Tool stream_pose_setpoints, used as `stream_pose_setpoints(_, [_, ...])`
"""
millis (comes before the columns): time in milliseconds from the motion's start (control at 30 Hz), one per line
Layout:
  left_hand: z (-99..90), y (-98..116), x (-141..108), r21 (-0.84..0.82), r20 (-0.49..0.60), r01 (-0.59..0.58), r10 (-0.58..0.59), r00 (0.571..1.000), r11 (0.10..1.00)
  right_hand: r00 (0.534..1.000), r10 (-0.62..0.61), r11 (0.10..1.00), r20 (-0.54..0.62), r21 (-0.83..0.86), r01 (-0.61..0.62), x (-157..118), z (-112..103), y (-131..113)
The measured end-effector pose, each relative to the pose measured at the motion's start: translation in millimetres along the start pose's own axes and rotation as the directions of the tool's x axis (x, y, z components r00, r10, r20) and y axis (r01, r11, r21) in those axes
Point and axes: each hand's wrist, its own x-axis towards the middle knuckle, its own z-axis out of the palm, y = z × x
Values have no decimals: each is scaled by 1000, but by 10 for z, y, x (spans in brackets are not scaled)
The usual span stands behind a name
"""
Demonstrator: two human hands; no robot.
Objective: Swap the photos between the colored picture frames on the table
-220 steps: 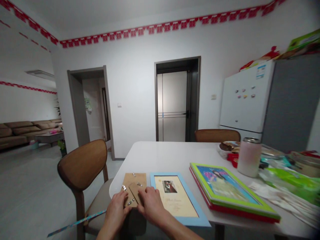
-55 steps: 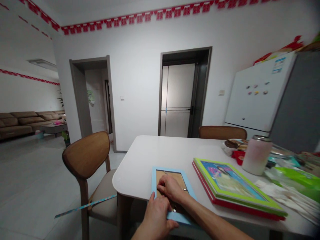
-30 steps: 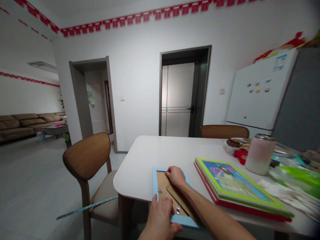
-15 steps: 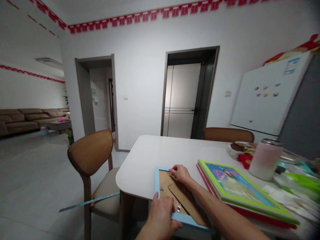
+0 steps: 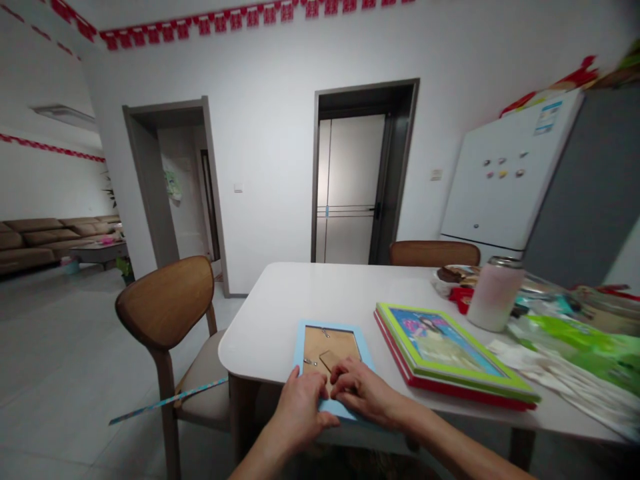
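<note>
A light blue picture frame point(image 5: 300, 343) lies back side up at the near edge of the white table, its brown backing board point(image 5: 316, 340) showing small metal clips and a stand flap. My left hand point(image 5: 305, 403) grips the frame's near left corner, thumb along the near edge. My right hand point(image 5: 357, 390) rests over the lower right of the backing, its fingers curled in near the lower edge; what its fingertips touch is hidden. To the right lies a green-edged picture frame point(image 5: 440, 340) on top of a red one point(image 5: 400, 357).
The white table point(image 5: 320, 287) also bears a pink bottle point(image 5: 495, 293), white tissues point(image 5: 540, 367), a green plastic bag point(image 5: 580, 337) and a red packet point(image 5: 463, 298) at the right. One wooden chair point(image 5: 167, 300) stands at the left, another point(image 5: 435, 253) behind the table.
My right hand has moved from the frame's far edge down to its near part, beside my left hand. The view has shifted to the right. My left hand still holds the corner.
</note>
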Motion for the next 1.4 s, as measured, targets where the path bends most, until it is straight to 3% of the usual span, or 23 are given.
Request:
stream_pose_setpoints(100, [-19,36,13,16,20,17,-18,1000,1000,1000,-5,998,1,58,5,-53,-48,-58])
stream_pose_setpoints(200, [18,105,27,60,50,26,-29,998,998,982,90,981,-165,185,-59,-150,-68,-47])
stream_pose_setpoints(267, [58,147,35,79,65,4,-9,998,997,905,252,942,-343,301,-148,-243,-67,43])
stream_pose_setpoints(333, [73,180,45,61,39,-17,14,999,998,781,420,868,-462,456,-197,-349,-44,169])
stream_pose_setpoints(400, [44,217,61,-19,-44,-16,15,999,1000,673,570,744,-471,644,-179,-436,20,264])
stream_pose_setpoints(467, [-12,291,92,-188,-154,-9,-21,988,982,610,704,545,-365,827,-135,-461,131,261])
stream_pose_setpoints(500, [-40,350,114,-306,-213,-21,-46,976,952,607,743,431,-283,896,-110,-441,195,215])
stream_pose_setpoints(567, [-81,519,174,-559,-296,-80,-109,949,825,647,754,198,-108,978,-67,-343,296,51])
stream_pose_setpoints(633, [-108,738,248,-746,-318,-151,-148,936,648,712,694,128,-107,991,25,-228,298,-140])
stream_pose_setpoints(700, [-143,965,335,-836,-345,-226,-158,925,500,709,664,173,-236,972,162,-185,151,-256])
stream_pose_setpoints(767, [-185,1153,445,-862,-408,-318,-167,898,395,642,674,285,-366,930,231,-266,-142,-218])
stream_pose_setpoints(800, [-197,1221,510,-870,-422,-346,-167,891,352,597,694,352,-402,913,205,-351,-327,-133])
stream_pose_setpoints(900, [-101,1323,746,-923,-319,-277,-131,939,267,482,761,534,-434,841,-85,-693,-915,311])
stream_pose_setpoints(967, [97,1338,919,-944,-211,-164,-139,968,287,419,781,594,-462,758,-270,-914,-1228,652])
stream_pose_setpoints(1033, [348,1342,1081,-933,-141,-76,-163,976,351,400,771,633,-496,665,-396,-1081,-1418,940])
stream_pose_setpoints(1167, [728,1313,1288,-896,-101,-1,-201,974,444,430,705,704,-564,490,-513,-1242,-1465,1304])
stream_pose_setpoints(1300, [842,1240,1285,-839,-66,62,-214,975,541,439,706,686,-556,383,-619,-1335,-1334,1484])
stream_pose_setpoints(1400, [884,1223,1185,-804,-33,103,-217,976,586,424,751,650,-506,458,-606,-1419,-1212,1517])
